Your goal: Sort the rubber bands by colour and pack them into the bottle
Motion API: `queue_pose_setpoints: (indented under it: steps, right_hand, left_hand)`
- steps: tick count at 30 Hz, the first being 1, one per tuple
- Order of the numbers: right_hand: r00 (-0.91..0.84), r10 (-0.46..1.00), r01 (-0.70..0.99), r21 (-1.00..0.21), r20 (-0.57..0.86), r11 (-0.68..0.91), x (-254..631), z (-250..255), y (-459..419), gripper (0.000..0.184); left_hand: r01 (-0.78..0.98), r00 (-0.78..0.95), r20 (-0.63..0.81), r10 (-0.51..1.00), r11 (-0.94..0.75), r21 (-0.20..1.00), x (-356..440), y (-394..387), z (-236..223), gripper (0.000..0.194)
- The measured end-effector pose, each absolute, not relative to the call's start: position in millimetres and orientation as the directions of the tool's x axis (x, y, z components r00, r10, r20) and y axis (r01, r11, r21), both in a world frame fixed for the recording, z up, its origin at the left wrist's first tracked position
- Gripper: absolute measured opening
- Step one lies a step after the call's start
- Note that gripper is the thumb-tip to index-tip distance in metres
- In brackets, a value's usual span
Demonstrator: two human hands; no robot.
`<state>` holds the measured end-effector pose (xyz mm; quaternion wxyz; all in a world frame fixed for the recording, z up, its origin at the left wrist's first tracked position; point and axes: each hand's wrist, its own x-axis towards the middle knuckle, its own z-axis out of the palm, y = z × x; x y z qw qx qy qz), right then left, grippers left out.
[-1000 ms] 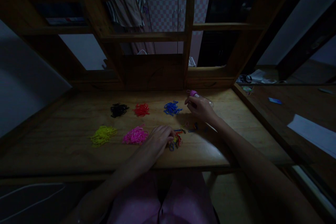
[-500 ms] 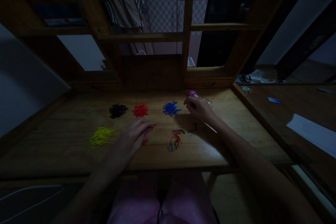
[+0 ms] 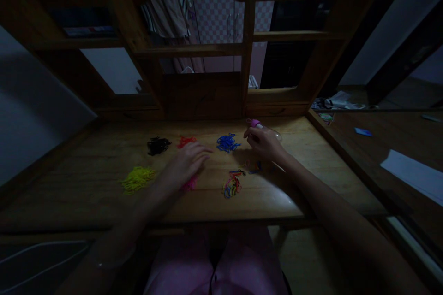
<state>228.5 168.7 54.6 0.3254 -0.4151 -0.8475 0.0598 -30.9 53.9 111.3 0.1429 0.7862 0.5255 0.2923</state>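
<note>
My left hand point(image 3: 190, 159) hovers with fingers stretched and apart, between a pile of red rubber bands point(image 3: 186, 141) and a pink pile point(image 3: 190, 183) partly hidden under it. My right hand point(image 3: 266, 142) has its fingertips pressed together; what they pinch, if anything, is too small to make out. Just behind that hand lies a clear container with a purple-pink cap point(image 3: 255, 123), partly covered by the hand. Left of the right hand is a pile of blue bands point(image 3: 227, 143). Mixed coloured bands point(image 3: 231, 186) lie nearer the front edge.
Black bands point(image 3: 158, 145) and yellow bands point(image 3: 138, 179) form piles on the left of the wooden desk point(image 3: 114, 147). A shelf frame point(image 3: 200, 50) rises along the back. Paper point(image 3: 411, 175) and a blue card point(image 3: 363, 132) lie on the surface to the right.
My left hand has moved up and right, covering part of the red pile and uncovering some pink bands. My right hand stays nearly where it was. The view has shifted slightly.
</note>
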Motion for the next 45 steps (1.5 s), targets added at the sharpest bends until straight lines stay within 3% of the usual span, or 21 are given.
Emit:
queue_pose_setpoints:
  steps: [7, 12, 14, 18, 21, 28, 31, 36, 42, 45]
  right_hand:
    - [-0.472, 0.745, 0.654, -0.379, 0.472, 0.655, 225.3, 53.7, 166.9, 0.018]
    - [-0.464, 0.757, 0.684, -0.358, 0.46, 0.636, 229.2, 64.1, 167.0, 0.019]
    - [-0.511, 0.771, 0.685, -0.362, 0.38, 0.632, 239.3, 73.4, 167.1, 0.02]
    - [-0.73, 0.681, 0.593, -0.453, 0.045, 0.666, 266.2, 91.4, 165.0, 0.016]
    - [-0.756, 0.628, 0.623, -0.491, -0.181, 0.609, 277.9, 97.6, 162.1, 0.017]
    - [-0.674, 0.638, 0.732, -0.458, -0.373, 0.505, 285.6, 98.1, 161.1, 0.02]
    - [-0.642, 0.619, 0.763, -0.462, -0.453, 0.453, 287.3, 93.7, 164.1, 0.013]
    - [-0.665, 0.603, 0.741, -0.488, -0.441, 0.46, 287.5, 90.6, 169.4, 0.011]
    - [-0.807, 0.543, 0.531, -0.69, -0.234, 0.492, 282.7, 95.7, 172.4, 0.012]
    - [-0.808, 0.531, 0.496, -0.782, -0.256, 0.377, 276.5, 94.7, 170.7, 0.013]
  left_hand:
    - [0.683, 0.518, 0.107, 0.849, -0.486, 0.545, 9.7, 67.7, 73.0, 0.013]
    - [0.688, 0.555, 0.052, 0.83, -0.493, 0.532, 6.6, 78.6, 67.1, 0.008]
    - [0.699, 0.542, 0.057, 0.838, -0.488, 0.523, 5.6, 77.1, 66.1, 0.008]
    - [0.7, 0.518, 0.059, 0.854, -0.462, 0.544, 4.5, 75.0, 61.2, 0.011]
    - [0.67, 0.516, 0.103, 0.851, -0.475, 0.571, 3.8, 77.7, 56.1, 0.008]
    - [0.65, 0.544, 0.083, 0.835, -0.482, 0.588, 6.3, 82.0, 53.5, 0.012]
    - [0.651, 0.558, 0.094, 0.824, -0.505, 0.566, 7.4, 81.5, 53.3, 0.012]
    - [0.662, 0.562, 0.097, 0.821, -0.517, 0.543, 6.0, 77.5, 51.5, 0.009]
    - [0.657, 0.465, 0.119, 0.877, -0.432, 0.618, 4.4, 73.5, 57.5, 0.014]
    - [0.648, 0.397, 0.118, 0.91, -0.369, 0.666, 1.7, 64.0, 75.4, 0.018]
